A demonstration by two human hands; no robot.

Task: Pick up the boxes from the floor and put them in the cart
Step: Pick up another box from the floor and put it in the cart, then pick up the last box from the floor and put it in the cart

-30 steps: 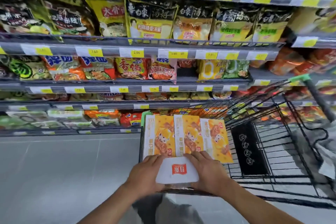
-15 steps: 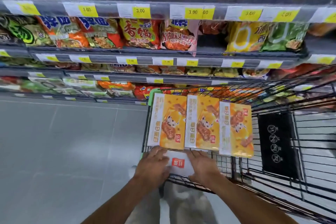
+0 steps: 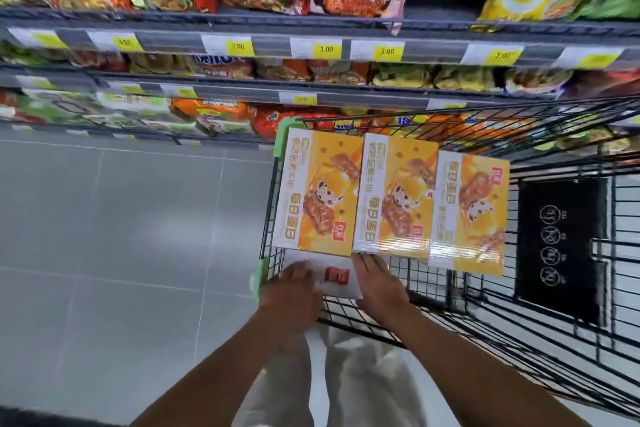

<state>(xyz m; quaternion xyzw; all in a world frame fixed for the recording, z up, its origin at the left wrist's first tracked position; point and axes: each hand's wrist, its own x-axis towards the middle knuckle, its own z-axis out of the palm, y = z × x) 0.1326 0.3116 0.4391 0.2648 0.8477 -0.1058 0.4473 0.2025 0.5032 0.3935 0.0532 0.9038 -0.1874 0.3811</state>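
**A:** Where are the boxes (image 3: 388, 198)?

**B:** Three orange ones wrapped side by side, at the left end of the cart (image 3: 519, 121). Their left edge is just beside the wire wall. I cannot tell if they rest on the bottom.

**A:** Room around them?

**B:** Bare wire shows to the right, up to the black panel (image 3: 561, 246). Grey floor (image 3: 121, 236) lies left of the cart, with shelves (image 3: 311, 28) beyond.

**A:** Heading?

**B:** Their long axes run away from the person toward the shelves, and the white end faces back.

**A:** Hands?

**B:** The right hand (image 3: 377, 284) lies straight-fingered on the white end. The left hand (image 3: 291, 291) touches it too, but it is blurred and I cannot tell how its fingers curl.

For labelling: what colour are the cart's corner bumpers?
The corner bumpers are green, in the head view.
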